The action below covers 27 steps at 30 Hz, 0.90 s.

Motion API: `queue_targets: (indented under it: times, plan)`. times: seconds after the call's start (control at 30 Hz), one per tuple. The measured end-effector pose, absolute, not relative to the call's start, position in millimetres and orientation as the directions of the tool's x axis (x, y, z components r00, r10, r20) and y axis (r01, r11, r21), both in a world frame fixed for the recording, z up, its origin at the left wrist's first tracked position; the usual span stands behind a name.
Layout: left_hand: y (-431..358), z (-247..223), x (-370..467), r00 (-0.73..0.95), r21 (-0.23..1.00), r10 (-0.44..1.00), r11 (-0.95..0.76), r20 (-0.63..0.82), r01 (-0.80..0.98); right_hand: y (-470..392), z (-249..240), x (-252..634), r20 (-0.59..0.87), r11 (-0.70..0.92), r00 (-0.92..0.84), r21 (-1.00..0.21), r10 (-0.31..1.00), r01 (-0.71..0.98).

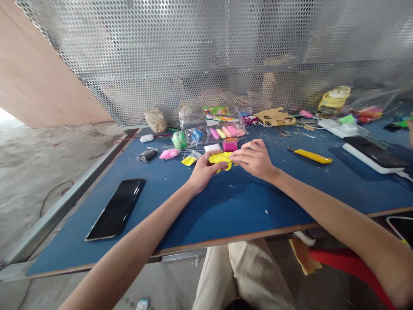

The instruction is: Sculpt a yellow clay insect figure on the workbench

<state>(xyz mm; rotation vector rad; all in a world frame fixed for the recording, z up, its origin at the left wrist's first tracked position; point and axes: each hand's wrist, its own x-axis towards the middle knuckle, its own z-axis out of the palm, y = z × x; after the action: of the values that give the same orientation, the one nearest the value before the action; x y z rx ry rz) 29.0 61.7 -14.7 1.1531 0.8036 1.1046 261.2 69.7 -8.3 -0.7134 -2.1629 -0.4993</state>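
A lump of yellow modelling clay [220, 158] is held over the middle of the blue table, with thin strands hanging below it. My left hand [204, 172] is closed around its left end, thumb along the near side. From the right, my right hand [256, 160] pinches the clay's other end between bent fingers. Just behind lie a magenta clay packet [230, 146] and a white packet [213, 147]. To the left of my hands are a small yellow packet [189, 160] and a pink clay packet [169, 153].
A black phone [116, 209] lies at the left and a yellow box cutter [312, 156] at the right. Farther right are a power bank with a phone [376, 153] and a yellow-lidded bottle [334, 101]. A perforated metal screen [193, 56] stands behind the table. Part of another person's hand [411, 129] shows at the right edge.
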Motion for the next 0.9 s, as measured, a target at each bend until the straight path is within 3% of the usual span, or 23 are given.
queue_targets:
  times: [0.2, 0.47, 0.9]
  plan:
    - [60.5, -13.9, 29.1, 0.268, 0.984, 0.958, -0.062, 0.106, -0.165, 68.3, -7.4, 257.6, 0.795, 0.767, -0.531, 0.137, 0.291, 0.626]
    - [61.0, -13.8, 28.2, 0.26, 0.984, 0.96, -0.066, 0.108, -0.164, 67.4, -6.6, 256.0, 0.766, 0.745, -0.568, 0.184, 0.301, 0.642]
    - [62.6, -15.4, 26.4, 0.229, 0.993, 0.967, -0.093, 0.109, -0.076, 65.5, -6.2, 253.4, 0.777, 0.759, -0.549, 0.148, 0.307, 0.635]
